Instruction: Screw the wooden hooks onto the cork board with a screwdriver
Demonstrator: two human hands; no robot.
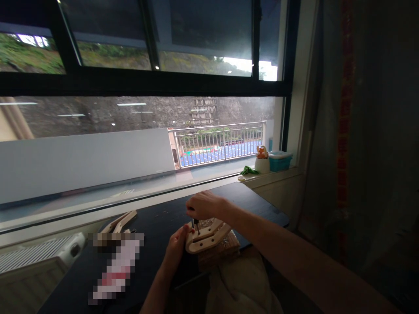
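My right hand [204, 206] is closed from above around a dark screwdriver [196, 222], its handle mostly hidden in the fist. The shaft points straight down at a pale wooden piece [203, 247], curved at the near left end and dotted with dark round holes or fasteners. My left hand [176, 242] grips this piece at its left end, thumb near the screwdriver's tip. Beneath the wooden piece lies a brown block or stack [233, 245] with small shiny bits on top; its makeup is hard to see.
On the left of the dark table [153, 261] lie more pale wooden parts [121, 222] and a pixelated pink-white item [116, 268]. A radiator [42, 257] stands at left. The windowsill bears a white pot [262, 165], a teal box [280, 162] and a green cloth-like item [249, 170].
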